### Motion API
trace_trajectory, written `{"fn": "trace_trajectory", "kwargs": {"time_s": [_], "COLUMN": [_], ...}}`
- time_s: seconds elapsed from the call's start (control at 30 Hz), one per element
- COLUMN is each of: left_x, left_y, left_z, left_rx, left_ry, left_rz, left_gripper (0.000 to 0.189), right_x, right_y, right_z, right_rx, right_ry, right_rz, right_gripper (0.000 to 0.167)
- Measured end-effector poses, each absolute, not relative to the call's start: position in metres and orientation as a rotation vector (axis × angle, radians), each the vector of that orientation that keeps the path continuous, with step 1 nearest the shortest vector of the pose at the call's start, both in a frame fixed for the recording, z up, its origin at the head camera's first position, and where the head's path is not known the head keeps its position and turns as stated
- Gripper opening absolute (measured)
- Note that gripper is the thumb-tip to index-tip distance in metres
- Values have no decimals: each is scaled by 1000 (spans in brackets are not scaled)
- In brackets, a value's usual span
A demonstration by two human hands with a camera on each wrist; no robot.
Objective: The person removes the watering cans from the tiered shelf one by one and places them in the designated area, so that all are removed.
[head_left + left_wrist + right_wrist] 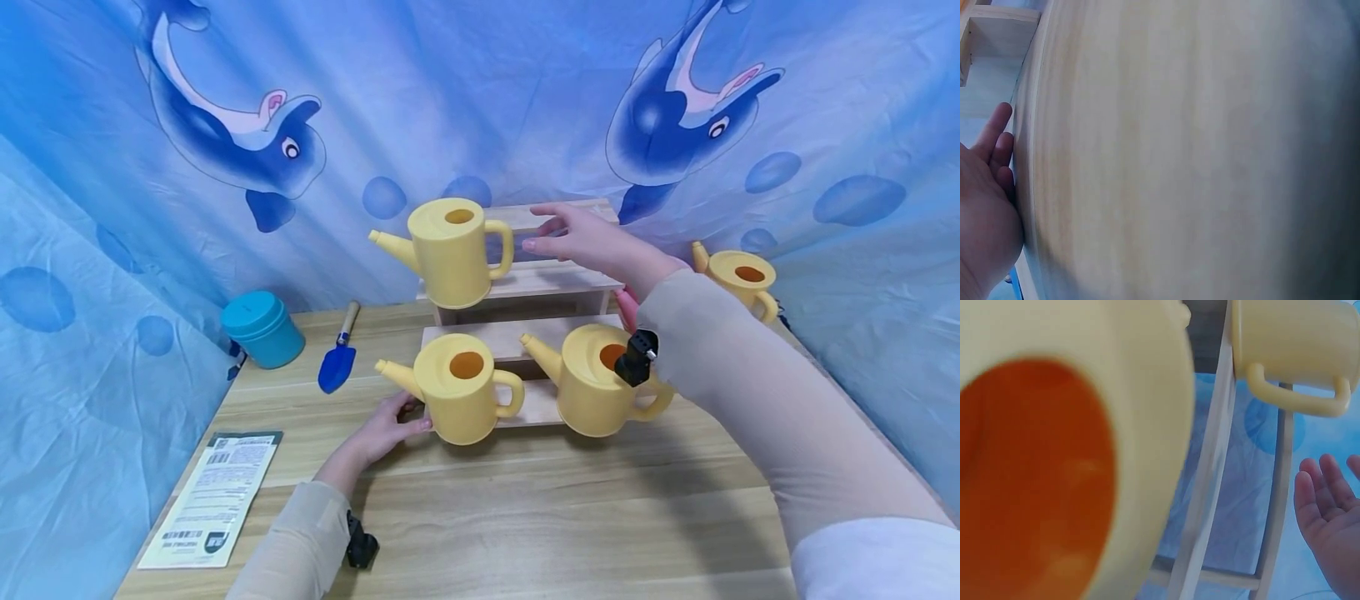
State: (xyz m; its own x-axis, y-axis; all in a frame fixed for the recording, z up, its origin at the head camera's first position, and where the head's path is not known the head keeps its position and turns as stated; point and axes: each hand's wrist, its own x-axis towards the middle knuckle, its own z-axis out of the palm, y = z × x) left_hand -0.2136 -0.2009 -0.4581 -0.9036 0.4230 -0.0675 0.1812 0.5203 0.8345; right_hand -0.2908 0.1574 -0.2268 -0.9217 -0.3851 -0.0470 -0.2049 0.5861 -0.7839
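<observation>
Cannot identify pink thing (pixel 626 307) at mid-right, mostly hidden behind right sleeve (pixel 693 342). Lose part of lower-right watering can (pixel 588 396) behind wrist camera (pixel 637 358). See right grip (pixel 585 240) spread at upper centre, apart from upper watering can (pixel 452 265) on wooden rack (pixel 555 280); cut off at right edge in right wrist view. See left grip (pixel 384 429) relaxed at lower centre-left, beside lower-left watering can (pixel 456 408); cannot tell whether touching.
</observation>
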Motion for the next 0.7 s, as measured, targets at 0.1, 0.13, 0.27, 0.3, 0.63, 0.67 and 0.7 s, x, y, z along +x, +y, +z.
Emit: {"fn": "trace_trajectory", "kwargs": {"time_s": [0.1, 0.13, 0.27, 0.3, 0.63, 0.67, 0.7], "left_x": [-214, -214, -215, -215, -212, -214, -216], "left_y": [-200, -200, -201, -201, -199, -200, -200], "left_z": [-458, -458, -459, -459, -449, -454, -458], "left_rx": [517, 517, 502, 499, 526, 530, 526], "left_ry": [2500, 2502, 2509, 2508, 2517, 2523, 2526], "left_rz": [1330, 1327, 1314, 1318, 1316, 1314, 1310], "left_gripper": [65, 65, 66, 66, 63, 62, 62], "right_x": [-293, -293, -298, -299, -307, -308, -308], "right_y": [148, 145, 131, 128, 97, 96, 95], "right_z": [-224, -223, -221, -221, -215, -216, -216], "right_rx": [-497, -503, -498, -496, -527, -534, -547], "right_ry": [2622, 2631, 2654, 2655, 2613, 2618, 2622], "right_rz": [-1232, -1227, -1235, -1240, -1223, -1206, -1192], "right_gripper": [79, 80, 85, 86, 90, 90, 90]}}
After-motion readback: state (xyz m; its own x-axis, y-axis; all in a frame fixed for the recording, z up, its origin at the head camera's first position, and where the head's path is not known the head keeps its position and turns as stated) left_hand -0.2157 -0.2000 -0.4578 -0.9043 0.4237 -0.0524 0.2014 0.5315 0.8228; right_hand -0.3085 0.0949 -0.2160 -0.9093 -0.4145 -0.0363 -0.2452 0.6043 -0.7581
